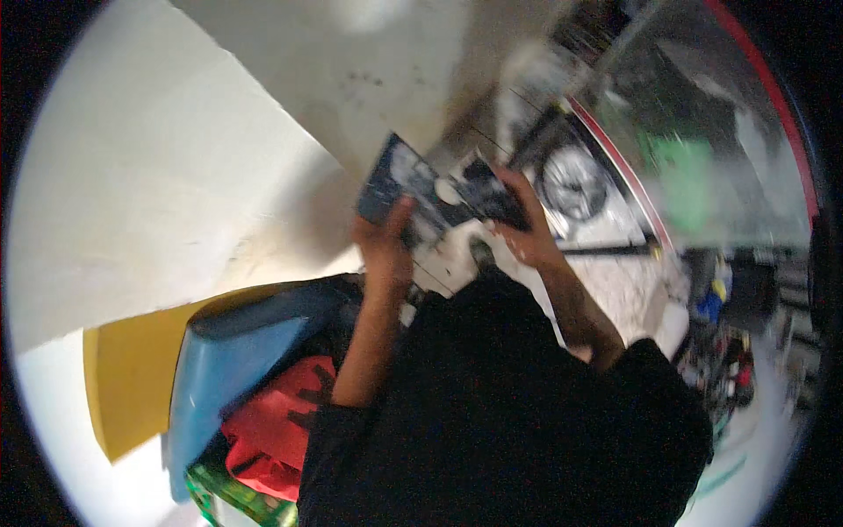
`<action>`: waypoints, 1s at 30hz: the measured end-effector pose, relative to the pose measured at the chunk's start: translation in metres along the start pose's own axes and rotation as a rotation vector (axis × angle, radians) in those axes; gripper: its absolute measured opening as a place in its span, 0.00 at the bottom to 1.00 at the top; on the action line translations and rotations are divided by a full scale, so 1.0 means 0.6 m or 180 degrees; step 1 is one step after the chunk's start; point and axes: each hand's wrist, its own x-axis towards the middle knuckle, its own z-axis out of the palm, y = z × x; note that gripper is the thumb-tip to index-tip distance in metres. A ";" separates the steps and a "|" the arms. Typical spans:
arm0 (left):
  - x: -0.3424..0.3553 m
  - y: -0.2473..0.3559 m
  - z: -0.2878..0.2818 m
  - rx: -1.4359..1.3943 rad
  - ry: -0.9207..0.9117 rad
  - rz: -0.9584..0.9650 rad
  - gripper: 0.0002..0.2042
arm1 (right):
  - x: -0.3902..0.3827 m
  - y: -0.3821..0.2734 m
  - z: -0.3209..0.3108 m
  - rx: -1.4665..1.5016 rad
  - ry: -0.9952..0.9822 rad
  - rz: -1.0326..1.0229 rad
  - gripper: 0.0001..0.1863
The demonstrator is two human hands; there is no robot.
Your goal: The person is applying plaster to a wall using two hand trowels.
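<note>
My left hand (384, 246) is closed on a dark, flat printed piece (386, 180) with grey-white pictures, its thumb lying across the face. At the other side my right hand (529, 224) grips a dark printed part (492, 189) by its right edge. Between the hands a pale round spot (448, 191) shows. Motion blur hides whether both hands hold one folded piece or two separate ones. Both hands are raised in front of my dark-clothed body.
A glass case (702, 149) with red edging stands at the right, near a round wheel-like thing (575, 184). A blue chair (233, 360) carries red cloth (281, 426) at the left, beside a yellow panel (136, 378). Mixed small items (738, 351) crowd the lower right.
</note>
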 end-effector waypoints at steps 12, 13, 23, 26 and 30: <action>-0.062 0.016 0.092 -0.2173 0.0066 -0.0576 0.16 | 0.162 0.041 -0.124 -0.1217 -0.1553 0.1066 0.35; -0.082 0.001 0.074 -0.1815 0.0215 -0.0393 0.16 | 0.209 0.027 -0.104 -0.0768 -0.1554 0.0596 0.35; -0.179 -0.025 -0.005 -0.1984 0.0918 -0.0373 0.18 | 0.464 -0.439 0.136 0.0294 -0.0503 -0.3760 0.28; -0.192 -0.052 -0.038 -0.1972 0.0822 -0.0156 0.21 | 0.513 -0.506 0.178 0.0264 -0.0349 -0.4039 0.29; -0.207 -0.074 -0.085 -0.1903 0.1507 0.0124 0.21 | 0.542 -0.567 0.216 0.0755 -0.0714 -0.4002 0.31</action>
